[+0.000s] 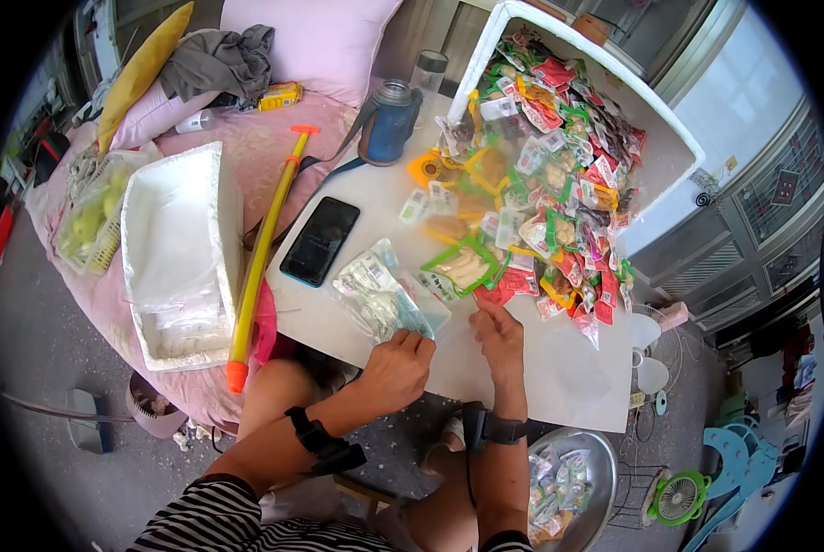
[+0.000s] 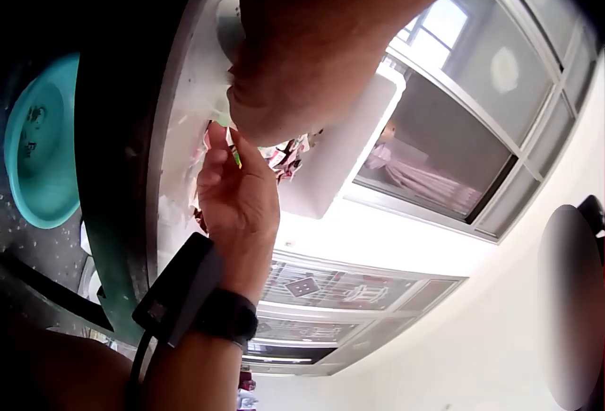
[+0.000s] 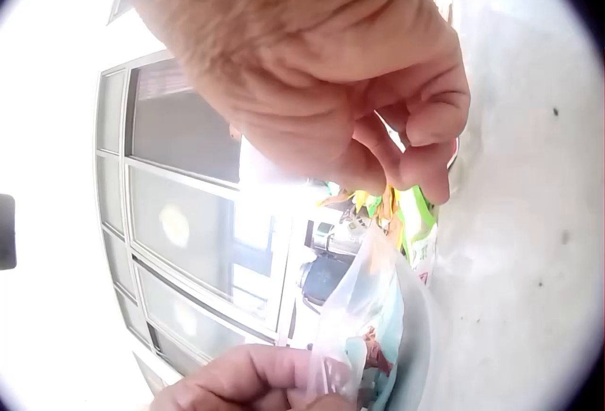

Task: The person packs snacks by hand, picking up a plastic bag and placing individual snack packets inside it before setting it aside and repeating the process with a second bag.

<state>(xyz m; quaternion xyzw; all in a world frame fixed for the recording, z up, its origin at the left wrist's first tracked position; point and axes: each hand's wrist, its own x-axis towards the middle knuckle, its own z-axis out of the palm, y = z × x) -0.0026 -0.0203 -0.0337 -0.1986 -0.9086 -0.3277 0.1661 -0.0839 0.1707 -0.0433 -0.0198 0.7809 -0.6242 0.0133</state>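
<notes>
My left hand (image 1: 395, 373) pinches the edge of a clear plastic bag (image 1: 417, 317) at the table's front edge. White-and-green snack packets (image 1: 372, 281) lie by and partly under the bag's film. The right wrist view shows the left fingers on the rim of the bag (image 3: 354, 335), which stands partly spread. My right hand (image 1: 499, 342) hovers just right of it, fingers loosely bent and nothing visible between them. Its fingertips are close to a green-edged packet (image 1: 464, 267) and a red packet (image 1: 499, 293) at the near side of the heap.
A tipped foam box (image 1: 679, 138) spills a heap of colourful snack packets (image 1: 559, 175) onto the table. A phone (image 1: 320, 241) and a blue flask (image 1: 389, 124) lie leftward. Beside them are a yellow tube (image 1: 267, 248) and a white foam box (image 1: 177, 212). Below right, a metal basin (image 1: 600, 465) holds packets.
</notes>
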